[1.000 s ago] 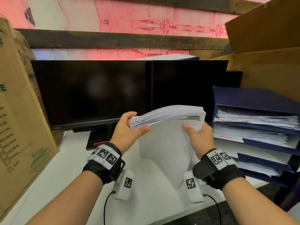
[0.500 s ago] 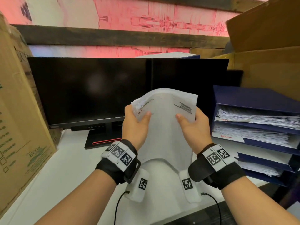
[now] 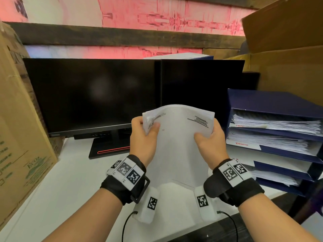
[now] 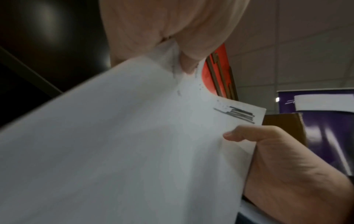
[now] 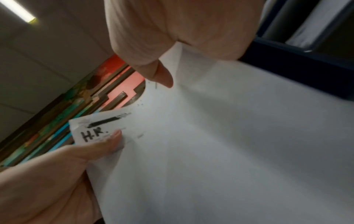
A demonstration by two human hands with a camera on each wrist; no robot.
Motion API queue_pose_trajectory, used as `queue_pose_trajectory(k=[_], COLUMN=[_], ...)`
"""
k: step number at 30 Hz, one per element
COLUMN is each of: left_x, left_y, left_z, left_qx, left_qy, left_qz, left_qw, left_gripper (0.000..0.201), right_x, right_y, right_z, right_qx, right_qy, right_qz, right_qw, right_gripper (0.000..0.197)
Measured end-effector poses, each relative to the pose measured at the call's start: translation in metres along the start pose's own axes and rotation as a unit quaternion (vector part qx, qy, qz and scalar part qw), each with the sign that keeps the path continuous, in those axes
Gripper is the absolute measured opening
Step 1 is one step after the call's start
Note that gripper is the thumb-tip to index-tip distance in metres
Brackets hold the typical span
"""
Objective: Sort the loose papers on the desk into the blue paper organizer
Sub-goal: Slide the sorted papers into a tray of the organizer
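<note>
A thick stack of white papers (image 3: pixel 178 142) stands upright in front of the monitor, its lower edge on the desk. My left hand (image 3: pixel 145 135) grips its upper left corner, thumb on the front sheet beside a handwritten "HR" (image 5: pixel 91 134). My right hand (image 3: pixel 209 138) grips the upper right corner below blacked-out print lines (image 4: pixel 237 113). The blue paper organizer (image 3: pixel 274 137) stands to the right, its stacked trays holding several piles of paper; one pile carries a red label (image 3: pixel 242 143).
A black monitor (image 3: pixel 97 95) on its stand fills the back of the white desk (image 3: pixel 70 186). A tall cardboard box (image 3: pixel 19 137) stands at the left. More cardboard boxes (image 3: pixel 286 55) rise behind the organizer.
The paper stack went from a tilted, fanned hold to upright, facing me. Both hands drew closer together, shifted to its top corners, and lowered it slightly.
</note>
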State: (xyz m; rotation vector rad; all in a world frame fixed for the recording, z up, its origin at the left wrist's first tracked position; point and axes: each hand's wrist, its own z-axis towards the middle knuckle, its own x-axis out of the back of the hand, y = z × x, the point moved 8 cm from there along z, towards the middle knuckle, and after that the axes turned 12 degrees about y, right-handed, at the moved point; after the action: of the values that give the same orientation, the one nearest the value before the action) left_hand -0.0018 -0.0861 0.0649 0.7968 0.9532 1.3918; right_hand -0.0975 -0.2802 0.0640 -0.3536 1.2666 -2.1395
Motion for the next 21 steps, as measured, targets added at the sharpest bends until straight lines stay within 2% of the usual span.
queue_pose_trajectory(k=[3,5,11,13,16,21], left_x=[0.001,0.000,0.004,0.006,0.007,0.012], left_y=[-0.033,-0.047,-0.033,-0.046,-0.082,-0.109], left_z=[-0.004,-0.011,0.000,0.000,-0.011,-0.020], left_qx=[0.083,0.121,0.075,0.101,0.170,0.206], left_qy=[-0.030,-0.046,0.004,0.002,-0.032,-0.054], left_qz=[0.032,0.043,0.013,0.028,0.070,0.087], left_qw=[0.996,0.991,0.997,0.994,0.982,0.973], left_gripper=[0.040,0.041,0.037,0.046,0.056,0.045], right_x=[0.000,-0.001,-0.002,-0.005,-0.011,-0.010], right_y=[0.034,0.048,0.037,0.042,0.065,0.088], right_z=[-0.008,-0.017,-0.017,-0.019,-0.034,-0.042], right_qx=[-0.079,-0.098,-0.062,-0.076,-0.123,-0.159], right_qy=[-0.019,-0.027,0.006,-0.010,-0.070,-0.078], right_qz=[-0.029,-0.047,-0.019,-0.031,-0.090,-0.128], right_qw=[0.996,0.994,0.998,0.997,0.986,0.976], right_gripper=[0.052,0.048,0.040,0.043,0.048,0.044])
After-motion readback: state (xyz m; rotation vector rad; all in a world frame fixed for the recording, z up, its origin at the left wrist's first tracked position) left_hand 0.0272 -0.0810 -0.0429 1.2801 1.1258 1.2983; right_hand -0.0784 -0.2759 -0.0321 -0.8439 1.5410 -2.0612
